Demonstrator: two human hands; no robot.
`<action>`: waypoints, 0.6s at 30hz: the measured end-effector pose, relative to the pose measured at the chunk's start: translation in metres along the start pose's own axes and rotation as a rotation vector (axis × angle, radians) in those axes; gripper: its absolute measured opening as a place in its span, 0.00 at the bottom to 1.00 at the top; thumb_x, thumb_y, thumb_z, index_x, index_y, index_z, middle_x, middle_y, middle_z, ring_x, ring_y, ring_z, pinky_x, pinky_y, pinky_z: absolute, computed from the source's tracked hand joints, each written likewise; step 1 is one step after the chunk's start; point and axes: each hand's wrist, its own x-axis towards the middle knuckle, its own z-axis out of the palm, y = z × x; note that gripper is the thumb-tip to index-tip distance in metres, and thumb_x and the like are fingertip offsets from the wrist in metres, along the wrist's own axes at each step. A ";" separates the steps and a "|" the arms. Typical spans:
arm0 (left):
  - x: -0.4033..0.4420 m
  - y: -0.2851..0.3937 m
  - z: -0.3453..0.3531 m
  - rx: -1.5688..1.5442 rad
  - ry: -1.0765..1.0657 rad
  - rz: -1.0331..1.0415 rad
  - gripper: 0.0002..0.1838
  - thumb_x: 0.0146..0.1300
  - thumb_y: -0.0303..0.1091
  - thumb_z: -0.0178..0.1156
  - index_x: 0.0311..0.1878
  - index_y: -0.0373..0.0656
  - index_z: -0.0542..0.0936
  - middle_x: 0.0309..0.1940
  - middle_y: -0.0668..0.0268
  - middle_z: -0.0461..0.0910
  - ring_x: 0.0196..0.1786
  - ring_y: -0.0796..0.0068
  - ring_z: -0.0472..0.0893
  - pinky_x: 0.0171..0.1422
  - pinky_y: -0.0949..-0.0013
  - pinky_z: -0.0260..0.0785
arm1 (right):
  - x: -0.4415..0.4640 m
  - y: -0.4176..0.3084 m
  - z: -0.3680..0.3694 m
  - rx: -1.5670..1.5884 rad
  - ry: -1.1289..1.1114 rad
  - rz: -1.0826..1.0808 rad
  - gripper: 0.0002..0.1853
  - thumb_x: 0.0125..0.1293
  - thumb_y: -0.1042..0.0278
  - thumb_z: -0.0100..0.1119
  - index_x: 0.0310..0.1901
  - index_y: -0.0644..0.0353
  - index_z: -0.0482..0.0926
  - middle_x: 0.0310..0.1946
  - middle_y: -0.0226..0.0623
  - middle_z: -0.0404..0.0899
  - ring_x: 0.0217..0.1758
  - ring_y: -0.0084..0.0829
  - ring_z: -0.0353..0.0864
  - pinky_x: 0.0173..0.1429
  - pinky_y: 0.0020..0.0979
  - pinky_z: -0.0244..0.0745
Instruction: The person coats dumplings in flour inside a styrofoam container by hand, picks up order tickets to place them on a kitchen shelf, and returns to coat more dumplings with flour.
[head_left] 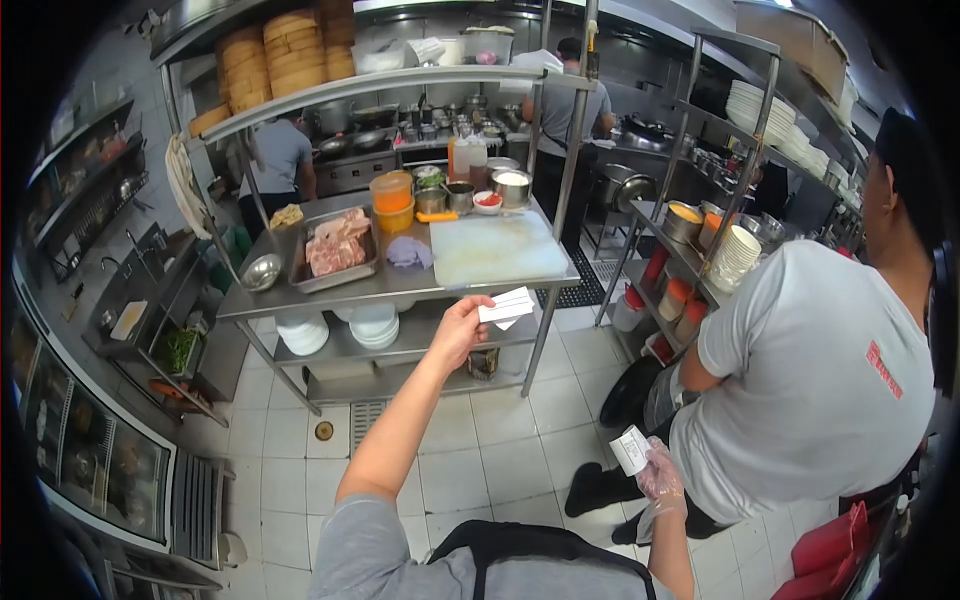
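Observation:
My left hand [460,330] is stretched out in front of the steel table, its fingers closed on white paper slips [508,307]. Lower right, my right hand [660,475] wears a clear plastic glove and holds a printed paper slip [630,450]. Beyond my left hand, on the steel table [400,291], lie a pale cutting board [497,247], a crumpled purple cloth or glove [409,252] and a metal tray [335,281] of raw meat [341,243].
A co-worker in a grey shirt [800,370] stands close at the right, beside a steel rack [675,245]. Two more people [275,155] [585,110] work at the stoves behind. Bamboo steamers [295,55] sit on the upper shelf, and bowls [373,325] below the table.

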 end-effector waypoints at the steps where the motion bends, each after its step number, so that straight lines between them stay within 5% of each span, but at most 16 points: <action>1: 0.006 0.004 -0.002 0.015 0.011 0.016 0.05 0.68 0.31 0.54 0.42 0.49 0.78 0.34 0.72 0.76 0.28 0.84 0.70 0.32 0.76 0.66 | 0.013 -0.003 0.002 -0.036 -0.005 0.015 0.19 0.58 0.87 0.47 0.52 0.66 0.67 0.49 0.48 0.72 0.53 0.46 0.78 0.59 0.46 0.77; 6: 0.031 0.031 -0.010 -0.006 0.078 0.010 0.07 0.69 0.29 0.50 0.46 0.46 0.77 0.43 0.66 0.81 0.40 0.74 0.81 0.41 0.71 0.74 | 0.069 -0.003 0.019 -0.051 -0.149 0.107 0.17 0.57 0.86 0.50 0.49 0.65 0.70 0.44 0.47 0.76 0.51 0.46 0.80 0.56 0.43 0.79; 7: 0.045 0.031 -0.021 0.023 0.064 0.025 0.12 0.69 0.30 0.50 0.52 0.45 0.76 0.49 0.63 0.80 0.50 0.71 0.81 0.48 0.68 0.74 | 0.075 -0.001 0.028 -0.101 -0.091 0.076 0.16 0.57 0.85 0.51 0.49 0.64 0.70 0.43 0.47 0.77 0.50 0.46 0.80 0.53 0.42 0.80; 10: 0.094 0.044 -0.042 0.023 0.017 0.167 0.17 0.69 0.33 0.47 0.59 0.43 0.74 0.51 0.64 0.80 0.54 0.73 0.78 0.52 0.69 0.72 | 0.096 0.002 0.048 -0.178 -0.012 0.045 0.16 0.58 0.80 0.53 0.49 0.56 0.69 0.41 0.49 0.79 0.28 0.38 0.82 0.19 0.29 0.74; 14: 0.189 0.091 -0.064 0.199 0.082 0.371 0.18 0.64 0.32 0.55 0.57 0.39 0.78 0.50 0.65 0.80 0.47 0.77 0.76 0.51 0.74 0.68 | 0.119 0.009 0.054 -0.105 -0.040 -0.018 0.17 0.56 0.81 0.53 0.48 0.57 0.70 0.43 0.51 0.79 0.32 0.40 0.83 0.23 0.31 0.77; 15: 0.210 0.115 -0.061 0.427 0.148 0.551 0.17 0.62 0.29 0.57 0.54 0.38 0.79 0.46 0.65 0.81 0.44 0.80 0.76 0.49 0.76 0.68 | 0.122 0.011 0.063 -0.041 -0.021 -0.030 0.16 0.56 0.84 0.50 0.47 0.61 0.69 0.40 0.45 0.77 0.44 0.46 0.82 0.47 0.41 0.83; 18: 0.282 0.186 -0.064 0.703 0.235 1.027 0.15 0.57 0.23 0.61 0.49 0.40 0.82 0.36 0.67 0.80 0.33 0.84 0.72 0.40 0.79 0.65 | 0.134 0.020 0.077 -0.069 0.072 -0.080 0.18 0.55 0.80 0.54 0.48 0.57 0.70 0.41 0.50 0.78 0.36 0.43 0.83 0.27 0.35 0.79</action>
